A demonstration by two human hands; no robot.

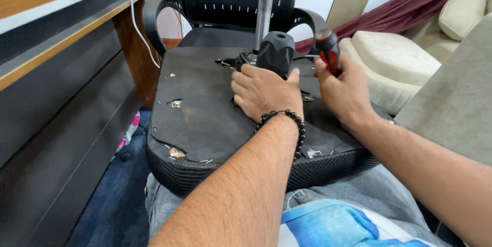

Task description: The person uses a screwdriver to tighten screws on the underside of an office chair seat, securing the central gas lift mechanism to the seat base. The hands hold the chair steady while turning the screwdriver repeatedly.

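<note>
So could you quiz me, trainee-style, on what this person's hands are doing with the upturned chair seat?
1. True or false: the right hand holds a screwdriver.
2. What does the left hand rest on?
A. the desk
B. the seat, beside the black knob
C. the cushion
3. What is worn on the left wrist?

Key:
1. True; its red and black handle sits in that hand.
2. B.
3. A black bead bracelet.
</note>
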